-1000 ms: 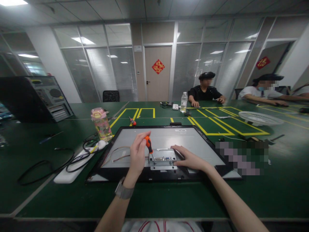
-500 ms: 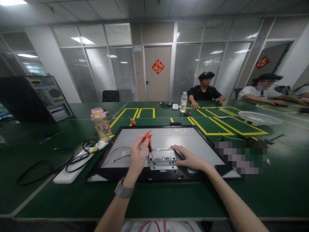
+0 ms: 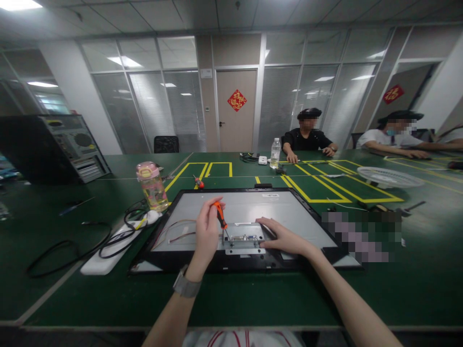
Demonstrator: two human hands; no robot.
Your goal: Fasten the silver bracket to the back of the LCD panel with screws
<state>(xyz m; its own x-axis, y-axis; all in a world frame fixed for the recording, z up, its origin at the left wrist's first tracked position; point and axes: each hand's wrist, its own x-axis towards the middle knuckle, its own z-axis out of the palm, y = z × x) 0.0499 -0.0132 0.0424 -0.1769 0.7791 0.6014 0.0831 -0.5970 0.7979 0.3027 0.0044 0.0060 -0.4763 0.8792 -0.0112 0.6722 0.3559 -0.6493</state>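
An orange-and-black screwdriver [image 3: 220, 216] is held in my left hand [image 3: 207, 226], its shaft slanting down to the left end of a metal bracket [image 3: 243, 251]. Whether the tip sits in a screw is too small to tell. The bracket carries a small board with a row of connectors and rests on the back of a flat display panel [image 3: 300, 219] with a black frame. My right hand [image 3: 284, 237] grips the bracket's right end, fingers at the far edge and thumb at the near one. Thin wires [image 3: 177, 236] run left across the panel.
Left of the panel are a white power strip [image 3: 104, 255] with black cables, a pink-lidded bottle [image 3: 152, 185] and a computer case [image 3: 54, 149]. Beyond it lies a red-handled tool [image 3: 199, 183]. Two people [image 3: 308, 135] sit across the table, near a water bottle [image 3: 275, 153] and a white ring [image 3: 388, 177].
The screwdriver's handle has tipped slightly left, and the fingers of my left hand have shifted on it. My right hand stays on the bracket.
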